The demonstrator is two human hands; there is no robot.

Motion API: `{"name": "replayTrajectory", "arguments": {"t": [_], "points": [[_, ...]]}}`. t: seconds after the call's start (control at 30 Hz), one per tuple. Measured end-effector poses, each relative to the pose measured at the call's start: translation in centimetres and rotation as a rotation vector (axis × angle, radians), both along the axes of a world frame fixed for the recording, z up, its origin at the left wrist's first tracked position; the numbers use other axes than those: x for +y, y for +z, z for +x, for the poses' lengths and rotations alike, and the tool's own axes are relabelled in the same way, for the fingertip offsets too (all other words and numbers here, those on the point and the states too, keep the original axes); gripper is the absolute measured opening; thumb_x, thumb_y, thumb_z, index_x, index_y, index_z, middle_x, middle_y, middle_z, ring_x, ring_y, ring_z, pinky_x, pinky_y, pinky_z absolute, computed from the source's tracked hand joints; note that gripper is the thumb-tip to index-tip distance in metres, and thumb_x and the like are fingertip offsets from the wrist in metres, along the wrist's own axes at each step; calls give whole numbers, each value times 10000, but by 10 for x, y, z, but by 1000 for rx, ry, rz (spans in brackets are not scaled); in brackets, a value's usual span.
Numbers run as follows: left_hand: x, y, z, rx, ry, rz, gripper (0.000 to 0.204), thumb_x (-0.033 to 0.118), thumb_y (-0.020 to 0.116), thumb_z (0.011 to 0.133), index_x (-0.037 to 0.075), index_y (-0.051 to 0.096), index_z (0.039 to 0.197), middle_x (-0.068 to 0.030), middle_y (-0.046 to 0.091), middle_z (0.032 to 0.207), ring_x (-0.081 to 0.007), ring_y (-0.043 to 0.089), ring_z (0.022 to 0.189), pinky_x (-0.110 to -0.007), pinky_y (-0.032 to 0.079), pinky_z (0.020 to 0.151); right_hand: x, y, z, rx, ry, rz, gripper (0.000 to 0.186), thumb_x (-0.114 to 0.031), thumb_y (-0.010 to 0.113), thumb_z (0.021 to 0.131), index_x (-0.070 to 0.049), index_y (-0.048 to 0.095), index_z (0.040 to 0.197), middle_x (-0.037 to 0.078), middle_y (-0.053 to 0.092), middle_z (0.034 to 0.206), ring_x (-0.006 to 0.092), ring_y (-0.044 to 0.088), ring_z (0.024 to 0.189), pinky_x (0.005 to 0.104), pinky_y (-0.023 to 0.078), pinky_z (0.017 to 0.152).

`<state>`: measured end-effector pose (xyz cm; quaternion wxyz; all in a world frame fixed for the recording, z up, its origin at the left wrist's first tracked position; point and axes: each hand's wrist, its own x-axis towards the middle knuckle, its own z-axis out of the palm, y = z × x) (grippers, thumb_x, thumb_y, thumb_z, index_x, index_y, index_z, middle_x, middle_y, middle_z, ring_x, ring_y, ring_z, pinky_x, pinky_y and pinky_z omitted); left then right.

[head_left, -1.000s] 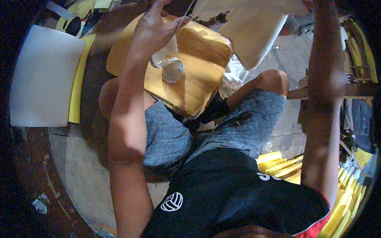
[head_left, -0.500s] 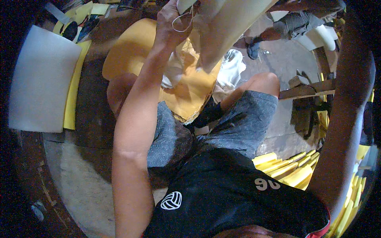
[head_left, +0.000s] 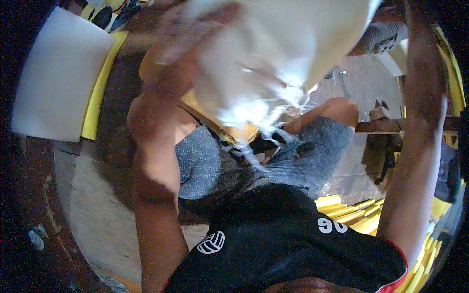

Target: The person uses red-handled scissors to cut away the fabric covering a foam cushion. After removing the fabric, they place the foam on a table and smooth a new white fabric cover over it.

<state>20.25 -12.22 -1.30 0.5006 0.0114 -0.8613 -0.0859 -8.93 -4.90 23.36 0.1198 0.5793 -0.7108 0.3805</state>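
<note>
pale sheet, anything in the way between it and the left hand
Nothing visible: the blurred left hand is at the left side of the pale sheet. White frayed strands lie lower, not between them.

All the print I can make out is on my black shirt (head_left: 278, 234), along the bottom of the frame. Left of centre there, my shirt carries a white ball emblem (head_left: 211, 242): a rounded outline filled with curved stripes, tilted a little, its lines clean against the dark cloth. Farther right and slightly higher, near the shirt's upper edge in the picture, sit bold, rounded white characters (head_left: 332, 225), close together in a short row. The cloth curves away from me there, so I can't tell whether I'm seeing their full shapes, or whether they are letters or digits.
</note>
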Motion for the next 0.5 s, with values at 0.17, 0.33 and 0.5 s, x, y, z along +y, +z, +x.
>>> {"name": "replayTrajectory", "arguments": {"t": [0.17, 0.33, 0.5], "points": [[16, 122, 46, -93, -206, 1303, 374, 228, 620, 910, 64, 634, 1246, -111, 649, 1139, -252, 611, 1031, -379, 468, 919, -101, -61, -10, -245, 140, 102, 150, -143, 601, 887, -19, 656, 951, 112, 633, 811, 207, 595, 633, 363, 489, 537], [-30, 69, 54, -415, 308, 1001, 372, 107, 497, 937, 71, 589, 1296, -213, 608, 1244, -384, 564, 1167, -464, 457, 991, -177, -118, 12, -248, 298, 146, 135, -126, 605, 879, -17, 652, 943, 103, 628, 804, 192, 586, 612, 354, 488, 509], [-61, 34, 51, -807, 557, 461, 392, 217, 563, 950, 58, 563, 1309, -223, 613, 1253, -413, 588, 1150, -458, 473, 985, -166, -177, 21, 461, 422, 23, 128, -143, 557, 872, -34, 624, 866, 150, 599, 757, 285, 591, 654, 429, 491, 552]]}}
